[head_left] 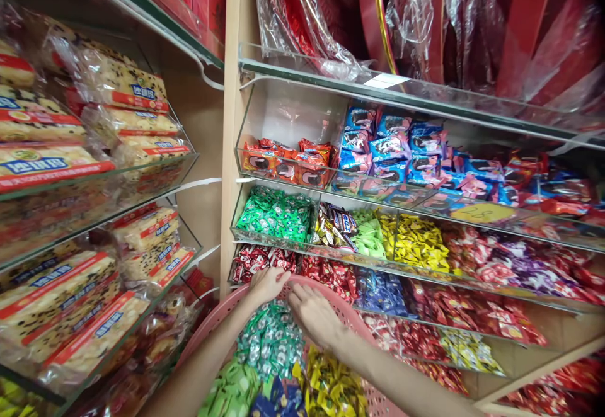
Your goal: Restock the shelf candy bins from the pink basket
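Glass-fronted shelving (pixel 302 64) fills the view, its tiers stepping down behind the work, with long snack packs (pixel 47 165) banded in red and white stacked to the left. Below it, at the bottom centre, sits the pink perforated basket (pixel 210 324), its far rim close against the lower candy trays. It looks like thin plastic: light in itself, a little springy, and probably heavier with this load, so the rolled rim on two opposite sides would be the soundest place to lift.

Both hands meet near the far rim. The left hand (pixel 267 286) lies back-up with its fingers drawn close together, pointing right; the right hand (pixel 314 311) has its fingers bent inward and down beside them. Whether either pinches the rim or a sweet, I cannot tell, as the fingertips are hidden.

Inside the basket lie heaps of green sweets (pixel 270 344), pale green sweets (pixel 231 384), dark blue sweets (pixel 280 399) and yellow sweets (pixel 333 384). Each piece should be light and small, its crinkly wrapper slippery; a twisted or flattened wrapper end likely gives the surest pinch.
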A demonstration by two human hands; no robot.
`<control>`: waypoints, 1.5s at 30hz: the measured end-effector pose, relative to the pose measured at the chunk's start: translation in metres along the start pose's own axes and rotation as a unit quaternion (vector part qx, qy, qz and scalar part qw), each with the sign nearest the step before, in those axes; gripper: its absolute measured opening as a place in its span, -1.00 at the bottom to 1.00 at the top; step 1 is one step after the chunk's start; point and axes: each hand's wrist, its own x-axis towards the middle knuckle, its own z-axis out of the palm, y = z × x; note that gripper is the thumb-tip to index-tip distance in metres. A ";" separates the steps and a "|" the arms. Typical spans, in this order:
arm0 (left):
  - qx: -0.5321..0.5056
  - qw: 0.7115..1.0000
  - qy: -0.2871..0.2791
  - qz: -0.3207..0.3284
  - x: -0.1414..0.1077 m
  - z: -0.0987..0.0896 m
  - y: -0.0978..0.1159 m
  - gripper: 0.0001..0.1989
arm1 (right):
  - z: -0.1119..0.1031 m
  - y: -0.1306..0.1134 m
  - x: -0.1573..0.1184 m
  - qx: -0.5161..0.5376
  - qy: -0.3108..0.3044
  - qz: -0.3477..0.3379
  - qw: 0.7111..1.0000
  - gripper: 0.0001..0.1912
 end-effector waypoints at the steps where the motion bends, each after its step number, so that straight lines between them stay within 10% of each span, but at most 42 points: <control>1: 0.001 1.000 -0.003 0.001 0.000 0.000 0.000 -0.52 | -0.012 0.003 0.005 0.002 0.015 -0.007 1.000 -0.80; 10: -0.012 1.000 -0.003 0.002 -0.001 -0.003 0.004 -0.49 | -0.089 0.040 0.084 -0.056 0.120 0.047 0.990 -0.82; 21: -0.007 1.000 0.014 -0.003 -0.005 -0.009 -0.008 -0.50 | -0.074 0.063 0.161 -0.044 0.051 0.151 0.986 -0.69; 39: -0.009 1.000 0.010 -0.011 -0.007 -0.014 -0.006 -0.54 | -0.079 0.055 0.147 -0.017 0.086 0.166 0.982 -0.67; 43: -0.009 1.000 0.006 -0.017 -0.006 -0.016 -0.008 -0.52 | -0.082 0.043 0.111 0.179 0.171 0.132 0.960 -0.54; 45: -0.007 1.000 0.006 -0.019 -0.004 -0.016 -0.007 -0.52 | -0.076 0.035 0.088 0.394 0.195 0.125 0.889 -0.53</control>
